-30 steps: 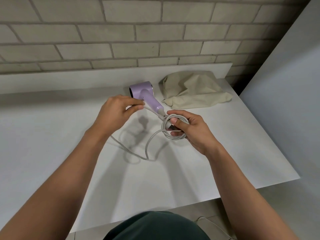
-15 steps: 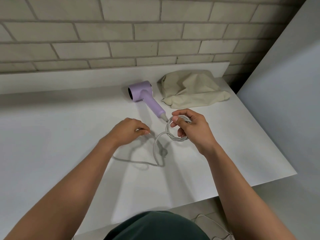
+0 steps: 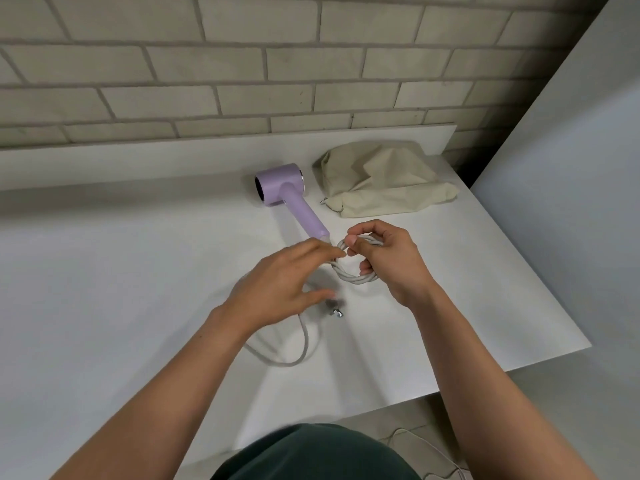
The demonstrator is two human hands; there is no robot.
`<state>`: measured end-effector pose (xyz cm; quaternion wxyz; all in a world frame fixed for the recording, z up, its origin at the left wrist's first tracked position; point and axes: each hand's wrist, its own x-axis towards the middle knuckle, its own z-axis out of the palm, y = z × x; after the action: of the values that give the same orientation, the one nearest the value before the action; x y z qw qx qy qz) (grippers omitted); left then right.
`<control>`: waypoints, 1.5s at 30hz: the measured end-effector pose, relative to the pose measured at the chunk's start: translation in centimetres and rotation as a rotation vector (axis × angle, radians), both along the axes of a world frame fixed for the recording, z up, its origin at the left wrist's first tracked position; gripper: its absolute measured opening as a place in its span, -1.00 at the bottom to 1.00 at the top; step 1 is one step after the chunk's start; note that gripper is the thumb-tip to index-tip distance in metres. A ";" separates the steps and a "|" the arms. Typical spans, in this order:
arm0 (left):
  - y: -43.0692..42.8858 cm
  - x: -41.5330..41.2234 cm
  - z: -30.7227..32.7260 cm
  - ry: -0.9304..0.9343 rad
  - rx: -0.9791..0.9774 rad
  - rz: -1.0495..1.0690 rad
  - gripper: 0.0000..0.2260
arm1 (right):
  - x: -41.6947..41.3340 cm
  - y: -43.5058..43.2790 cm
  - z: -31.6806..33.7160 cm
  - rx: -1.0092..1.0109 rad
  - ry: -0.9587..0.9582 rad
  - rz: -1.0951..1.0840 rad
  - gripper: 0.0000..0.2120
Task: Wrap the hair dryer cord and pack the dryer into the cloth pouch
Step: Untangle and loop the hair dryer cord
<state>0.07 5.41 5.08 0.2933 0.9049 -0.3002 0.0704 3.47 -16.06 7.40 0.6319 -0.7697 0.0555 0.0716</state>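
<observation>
While our right hand (image 3: 388, 261) pinches the coiled cord (image 3: 353, 275) at frame centre, left hand (image 3: 284, 282) curls loosely by it w/ fingertips touching the coil. Loose tail & plug (image 3: 334, 311) lie just below-left, nearer left hand. Dryer (image 3: 287, 192) up-centre, handle pointing at coil; pouch (image 3: 384, 181) upper right.

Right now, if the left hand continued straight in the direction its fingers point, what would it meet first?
Probably the coiled cord held in the right hand; the left hand fingertips already seem beside it.
</observation>
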 end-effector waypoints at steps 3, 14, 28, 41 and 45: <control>-0.5 0.1 -1.3 -0.093 -0.008 0.029 -0.68 | 0.1 -0.1 0.1 0.004 0.073 0.036 -0.88; 0.3 1.6 0.1 -0.253 0.089 0.018 -0.75 | -0.7 0.0 0.6 -0.610 -0.241 0.083 -0.83; -2.2 2.6 1.6 0.273 -0.243 0.226 -0.68 | -0.9 -2.3 1.2 -0.506 -0.626 0.311 -0.80; -1.8 3.1 1.6 0.389 -0.293 0.265 -0.91 | -1.3 -2.7 0.4 -0.103 -0.334 0.156 -0.96; -2.0 3.3 1.7 0.570 -0.419 0.175 -0.86 | -1.4 -2.5 -0.3 0.082 -0.321 0.081 -0.96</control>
<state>3.35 3.41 6.73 0.5372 0.8307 -0.1068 -0.1000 2.05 -18.53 7.13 0.6602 -0.7463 -0.0803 -0.0244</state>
